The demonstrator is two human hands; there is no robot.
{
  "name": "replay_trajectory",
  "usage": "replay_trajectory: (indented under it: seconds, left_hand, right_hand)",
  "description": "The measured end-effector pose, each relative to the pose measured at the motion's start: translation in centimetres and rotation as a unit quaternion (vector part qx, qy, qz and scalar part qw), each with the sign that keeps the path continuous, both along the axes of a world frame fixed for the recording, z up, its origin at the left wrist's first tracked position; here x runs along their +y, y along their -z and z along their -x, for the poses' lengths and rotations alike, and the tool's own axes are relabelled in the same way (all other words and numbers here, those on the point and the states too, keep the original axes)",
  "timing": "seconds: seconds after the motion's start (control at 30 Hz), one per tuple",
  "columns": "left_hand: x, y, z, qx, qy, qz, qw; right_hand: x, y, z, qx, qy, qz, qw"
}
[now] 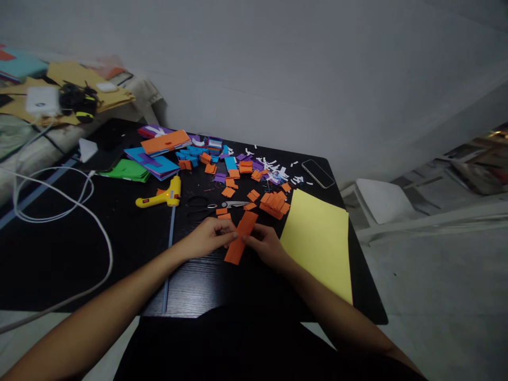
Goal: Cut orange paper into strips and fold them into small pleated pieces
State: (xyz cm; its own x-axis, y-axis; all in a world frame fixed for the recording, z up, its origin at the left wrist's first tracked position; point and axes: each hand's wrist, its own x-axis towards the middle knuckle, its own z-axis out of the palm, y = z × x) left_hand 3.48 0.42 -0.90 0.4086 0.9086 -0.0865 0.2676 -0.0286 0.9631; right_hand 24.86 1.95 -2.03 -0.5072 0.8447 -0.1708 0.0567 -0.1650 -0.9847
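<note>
An orange paper strip (237,251) is held tilted between my two hands, just above the black table. My left hand (212,237) pinches its left edge, thumb on top. On the opposite edge my right hand (270,245) grips it the same way, with the fingers behind mostly hidden. Beyond the strip lie scissors (234,204) with dark handles, among small folded orange paper pieces (273,203). A stack of yellow paper sheets (317,241) lies right of my right hand.
A yellow glue gun (172,193) lies left of the scissors. Blue, purple and white paper bits (273,170) cover the table's back, with a phone (318,174) at right. A white cable (105,233) loops at left. A white stool (383,201) stands beyond the right edge.
</note>
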Motion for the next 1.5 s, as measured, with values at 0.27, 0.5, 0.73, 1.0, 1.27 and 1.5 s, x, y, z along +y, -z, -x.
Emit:
replay_trajectory:
  seconds: [0.27, 0.5, 0.73, 1.0, 1.27, 1.5]
  left_hand:
    - [-0.1, 1.0, -0.9, -0.004, -0.027, -0.004, 1.0]
    - [0.1, 0.4, -0.9, -0.004, -0.017, -0.001, 1.0]
    - [0.5, 0.3, -0.5, -0.012, -0.036, 0.011, 0.999]
    - [0.2, 0.4, -0.9, -0.015, -0.011, 0.027, 0.999]
    - [0.0, 0.9, -0.9, -0.016, 0.004, 0.033, 0.999]
    - [0.2, 0.6, -0.3, -0.009, 0.007, 0.041, 0.999]
  right_hand:
    - [-0.1, 0.4, 0.1, -0.012, -0.005, -0.018, 1.0]
    - [0.0, -0.1, -0.1, -0.042, -0.014, -0.03, 0.999]
    - [0.5, -0.1, -0.4, -0.045, 0.002, 0.003, 0.999]
    - [0.2, -0.3, -0.2, -0.029, -0.013, -0.018, 0.999]
    - [0.0, -0.3, -0.3, -0.012, -0.054, -0.032, 0.998]
    - [0.1, -0.2, -0.3, -0.01, -0.042, -0.016, 0.999]
